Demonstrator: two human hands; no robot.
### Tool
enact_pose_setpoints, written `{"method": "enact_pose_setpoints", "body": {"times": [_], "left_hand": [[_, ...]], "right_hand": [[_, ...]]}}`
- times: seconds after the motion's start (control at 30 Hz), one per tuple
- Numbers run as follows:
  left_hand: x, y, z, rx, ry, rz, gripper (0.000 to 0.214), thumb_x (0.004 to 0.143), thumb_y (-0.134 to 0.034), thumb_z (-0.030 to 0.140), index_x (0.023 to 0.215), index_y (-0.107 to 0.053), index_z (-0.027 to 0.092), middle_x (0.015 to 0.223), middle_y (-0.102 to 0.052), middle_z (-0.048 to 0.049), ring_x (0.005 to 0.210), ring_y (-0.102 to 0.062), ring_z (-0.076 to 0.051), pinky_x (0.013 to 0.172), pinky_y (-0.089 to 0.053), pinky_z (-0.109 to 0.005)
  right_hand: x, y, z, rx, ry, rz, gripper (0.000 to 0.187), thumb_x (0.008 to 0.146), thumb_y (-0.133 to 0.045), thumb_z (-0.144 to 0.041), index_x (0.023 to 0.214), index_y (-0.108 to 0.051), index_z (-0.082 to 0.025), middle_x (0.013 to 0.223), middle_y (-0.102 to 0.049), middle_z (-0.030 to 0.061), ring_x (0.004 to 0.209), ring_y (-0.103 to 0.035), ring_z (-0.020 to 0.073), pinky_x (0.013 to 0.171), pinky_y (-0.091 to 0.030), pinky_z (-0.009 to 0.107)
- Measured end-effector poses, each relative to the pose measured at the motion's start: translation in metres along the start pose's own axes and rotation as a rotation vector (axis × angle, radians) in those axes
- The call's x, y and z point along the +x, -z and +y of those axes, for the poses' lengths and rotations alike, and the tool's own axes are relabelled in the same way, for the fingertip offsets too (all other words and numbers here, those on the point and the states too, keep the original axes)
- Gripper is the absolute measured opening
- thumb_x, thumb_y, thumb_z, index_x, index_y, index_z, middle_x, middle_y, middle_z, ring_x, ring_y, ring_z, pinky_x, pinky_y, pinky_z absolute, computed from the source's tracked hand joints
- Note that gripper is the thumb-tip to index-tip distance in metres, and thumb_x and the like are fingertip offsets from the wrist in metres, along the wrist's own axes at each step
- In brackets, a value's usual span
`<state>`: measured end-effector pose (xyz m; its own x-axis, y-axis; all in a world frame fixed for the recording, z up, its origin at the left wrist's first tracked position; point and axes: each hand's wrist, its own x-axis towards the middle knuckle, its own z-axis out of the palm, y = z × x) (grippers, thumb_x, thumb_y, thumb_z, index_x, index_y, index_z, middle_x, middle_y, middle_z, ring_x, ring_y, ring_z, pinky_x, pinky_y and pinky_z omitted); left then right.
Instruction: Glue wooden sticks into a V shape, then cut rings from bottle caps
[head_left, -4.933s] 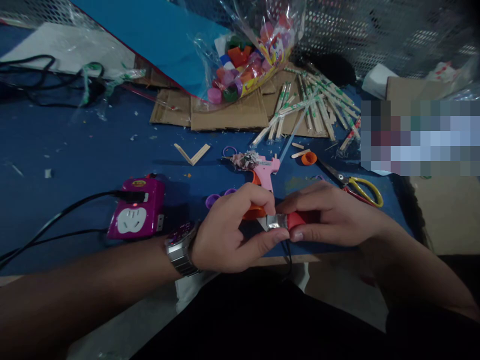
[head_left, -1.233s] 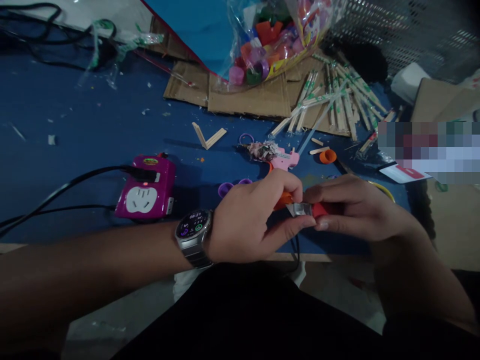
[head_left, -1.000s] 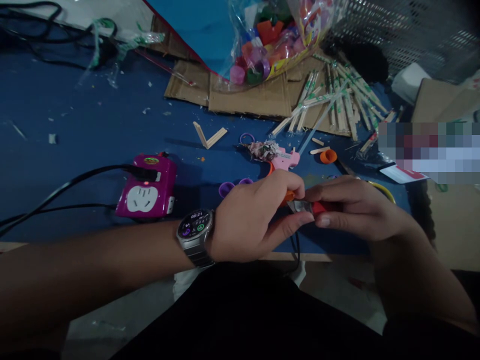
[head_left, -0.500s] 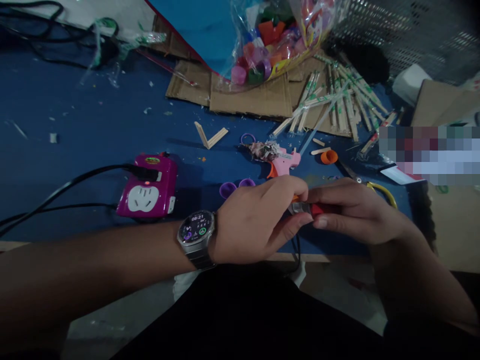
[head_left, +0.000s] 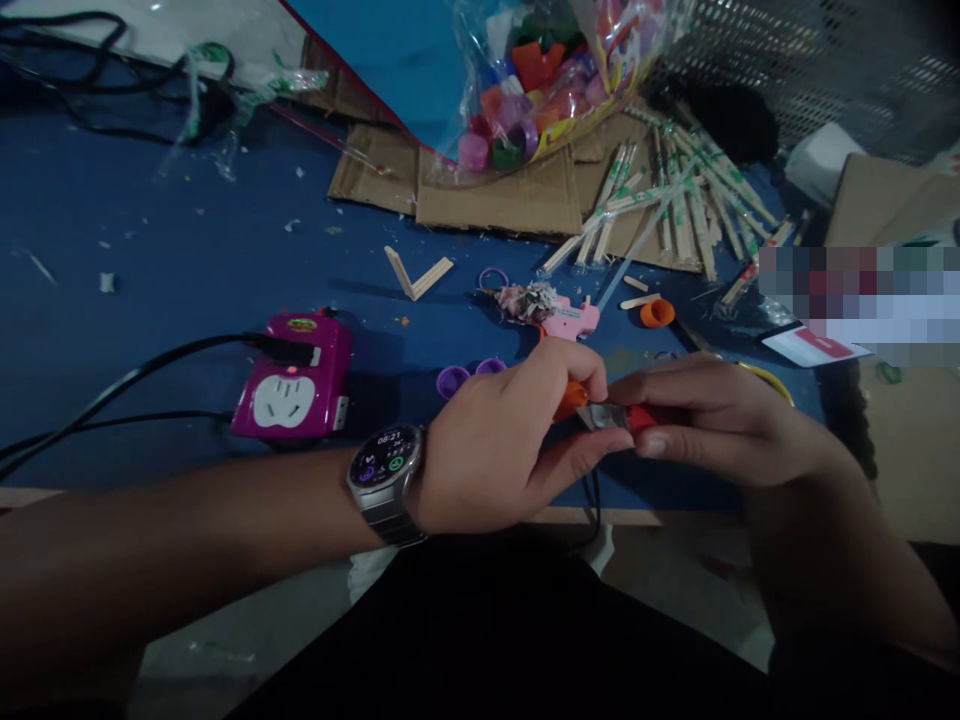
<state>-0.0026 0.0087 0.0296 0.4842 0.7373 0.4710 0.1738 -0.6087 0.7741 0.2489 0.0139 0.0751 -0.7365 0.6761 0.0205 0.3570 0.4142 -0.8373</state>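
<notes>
My left hand [head_left: 499, 440], with a watch on its wrist, is closed on an orange plastic cap [head_left: 571, 399], partly hidden by the fingers. Its thumb lies against the grey metal end of a red-handled tool [head_left: 643, 416]. That tool is held in my right hand [head_left: 720, 420], fingers wrapped round its handle; whether it is a cutter or pliers I cannot tell. The metal end touches or nearly touches the cap. Just beyond my left hand lies a pink glue gun [head_left: 574, 318] with a crusted nozzle. Two purple caps [head_left: 453, 383] sit beside the knuckles.
A magenta power socket [head_left: 330, 370] with black cables stands at left. Two joined wooden sticks [head_left: 416, 285] form a V. Farther back are a bag of coloured caps [head_left: 525, 130], cardboard [head_left: 495, 200] and wrapped chopsticks [head_left: 682, 215]. An orange ring-shaped cap [head_left: 658, 314] and yellow-handled scissors [head_left: 769, 380] lie right.
My left fingers have shifted slightly, and more of the orange cap shows between them. The metal end of the tool has turned a little. My right hand stays nearly in place.
</notes>
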Motion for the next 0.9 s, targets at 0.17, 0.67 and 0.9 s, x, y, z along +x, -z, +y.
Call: {"method": "enact_pose_setpoints", "body": {"times": [0.17,0.67,0.9], "left_hand": [[-0.0007,-0.0001,0.0025,0.024,-0.002,0.000,0.038,0.106,-0.061,0.056,0.113,-0.054,0.019,0.089,-0.069,0.0011,0.065,-0.067,-0.010,0.054,-0.046,-0.022],[0.0001,-0.0018,-0.0032,0.097,-0.068,-0.073,0.026,0.111,-0.055,0.043,0.116,-0.054,0.018,0.099,-0.072,-0.0014,0.076,-0.071,-0.012,0.062,-0.050,-0.025],[0.0026,0.0008,-0.0035,0.100,-0.061,-0.005,0.031,0.107,-0.063,0.046,0.115,-0.056,0.017,0.098,-0.071,-0.0013,0.079,-0.072,-0.012,0.065,-0.052,-0.025]], "right_hand": [[-0.0018,-0.0006,-0.0028,-0.004,-0.026,0.000,0.028,0.103,-0.071,-0.036,0.123,-0.077,-0.018,0.084,-0.074,0.0022,0.067,-0.066,0.0112,0.062,-0.047,0.021],[0.0014,-0.0067,-0.0025,-0.004,-0.008,0.018,0.022,0.103,-0.069,-0.031,0.119,-0.076,-0.018,0.085,-0.074,0.0018,0.065,-0.063,0.0120,0.063,-0.046,0.023],[-0.0041,-0.0011,-0.0030,-0.043,-0.045,0.009,0.027,0.103,-0.070,-0.028,0.127,-0.074,-0.016,0.081,-0.068,0.0008,0.066,-0.061,0.0118,0.061,-0.044,0.023]]}}
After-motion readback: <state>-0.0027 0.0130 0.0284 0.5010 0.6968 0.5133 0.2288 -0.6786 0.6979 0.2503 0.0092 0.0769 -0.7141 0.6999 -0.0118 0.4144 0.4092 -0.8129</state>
